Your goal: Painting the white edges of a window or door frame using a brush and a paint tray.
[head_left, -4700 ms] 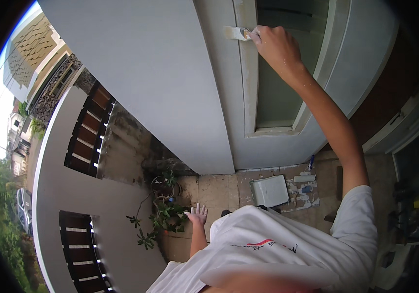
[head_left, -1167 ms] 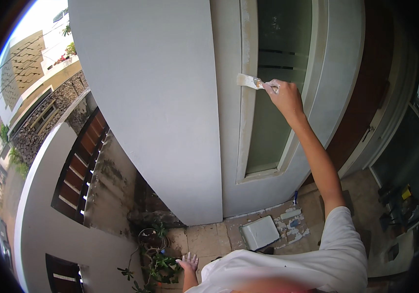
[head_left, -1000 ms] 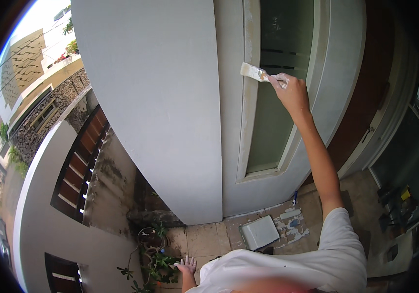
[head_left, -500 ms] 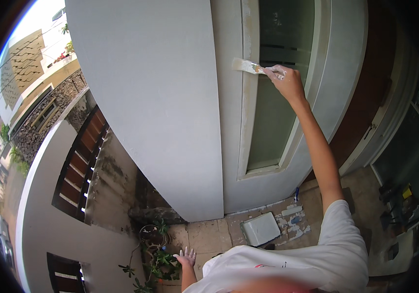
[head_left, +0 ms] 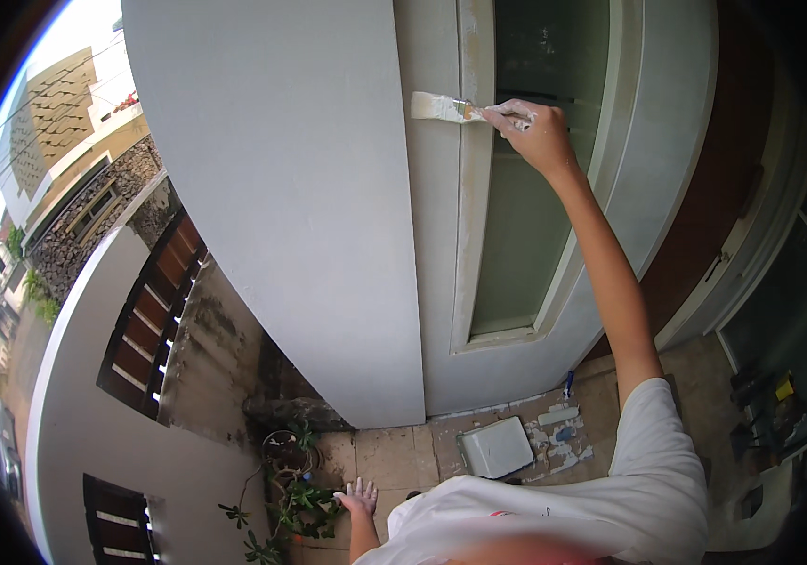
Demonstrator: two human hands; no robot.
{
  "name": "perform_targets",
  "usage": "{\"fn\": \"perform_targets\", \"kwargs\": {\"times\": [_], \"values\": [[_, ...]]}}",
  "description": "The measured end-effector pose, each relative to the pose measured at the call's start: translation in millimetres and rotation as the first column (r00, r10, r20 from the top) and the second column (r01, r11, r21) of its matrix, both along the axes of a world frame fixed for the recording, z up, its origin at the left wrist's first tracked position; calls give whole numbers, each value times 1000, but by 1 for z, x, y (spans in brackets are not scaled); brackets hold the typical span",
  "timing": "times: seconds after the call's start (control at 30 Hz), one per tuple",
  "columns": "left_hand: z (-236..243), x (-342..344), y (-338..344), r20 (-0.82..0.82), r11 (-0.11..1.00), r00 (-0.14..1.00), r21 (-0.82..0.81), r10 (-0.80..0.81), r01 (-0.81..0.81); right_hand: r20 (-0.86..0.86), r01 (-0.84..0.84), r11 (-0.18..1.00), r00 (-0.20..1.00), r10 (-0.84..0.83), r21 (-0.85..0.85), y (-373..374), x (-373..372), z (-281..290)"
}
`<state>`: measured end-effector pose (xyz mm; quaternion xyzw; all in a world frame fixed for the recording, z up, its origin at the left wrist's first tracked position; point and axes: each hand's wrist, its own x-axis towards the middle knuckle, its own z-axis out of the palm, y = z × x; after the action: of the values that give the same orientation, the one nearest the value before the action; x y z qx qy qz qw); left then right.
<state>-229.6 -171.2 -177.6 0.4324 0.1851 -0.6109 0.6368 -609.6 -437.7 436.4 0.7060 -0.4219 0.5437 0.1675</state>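
My right hand [head_left: 533, 130] is raised and closed round the handle of a paintbrush [head_left: 441, 107], with white smears on its fingers. The brush points left, its pale bristles against the narrow strip of wall [head_left: 432, 207] between the jutting wall panel and the window frame. Behind the hand stands a tall narrow window [head_left: 531, 235] in a cream frame [head_left: 468, 273]. Low down at my side, my left hand [head_left: 358, 494] holds nothing. Its whitened fingers are spread, close to a leafy potted plant [head_left: 305, 494].
A white paint tray [head_left: 498, 447] lies on the tiled floor beside paint-flecked sheeting [head_left: 554, 452]. A large grey-white wall panel [head_left: 281, 207] juts out on the left. Further left runs a low wall with brown slatted openings [head_left: 151, 315]. A brown door [head_left: 677, 264] stands at right.
The paintbrush and my right hand have shifted left and slightly up, from the window frame's edge onto the wall strip. My left hand has stayed spread at my side.
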Motion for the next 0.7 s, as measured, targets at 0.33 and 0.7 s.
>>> {"fn": "perform_targets", "kwargs": {"times": [0.33,0.7], "values": [[-79,24,37,-2,162,921,-985,-389,66,90,-15,996,996,7,87,-6,-49,-18],[-4,1,-10,-15,996,996,17,-87,87,825,-552,681,547,-141,482,86,-51,-262]]}}
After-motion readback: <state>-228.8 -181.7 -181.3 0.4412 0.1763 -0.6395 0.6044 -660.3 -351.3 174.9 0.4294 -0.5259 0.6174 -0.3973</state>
